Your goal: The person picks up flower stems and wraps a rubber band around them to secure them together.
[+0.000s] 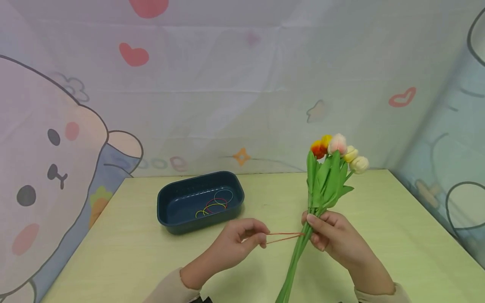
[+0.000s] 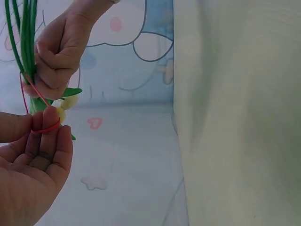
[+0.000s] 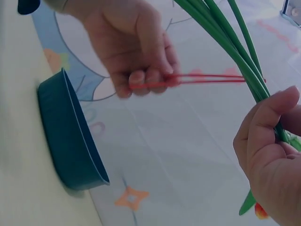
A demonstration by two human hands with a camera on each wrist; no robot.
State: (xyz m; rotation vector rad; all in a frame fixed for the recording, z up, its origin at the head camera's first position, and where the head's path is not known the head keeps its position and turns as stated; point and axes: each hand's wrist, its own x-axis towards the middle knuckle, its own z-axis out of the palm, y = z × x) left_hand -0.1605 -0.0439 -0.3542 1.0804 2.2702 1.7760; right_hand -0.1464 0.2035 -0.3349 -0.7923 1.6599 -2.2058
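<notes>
Cartoon backdrop [image 1: 227,84] behind dark blue tray [image 1: 201,225]; pale yellow-green table [image 1: 132,261] beneath tray; tulip bunch [image 1: 323,181], slightly tilted, blooms up, held well right of tray; tray itself toward table's far edge; right hand [image 1: 337,240], right of tray, gripping bunch by stems [image 1: 295,261]; left hand [image 1: 235,244], just in front of tray, curled fingers and thumb holding red band [image 3: 211,82]; band, right of tray, stretched taut, looped round stems; thin coloured bands [image 1: 216,205] inside tray.

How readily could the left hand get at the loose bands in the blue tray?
Probably not right away: the left hand is holding a stretched red rubber band, though the open-topped blue tray lies nearby.
</notes>
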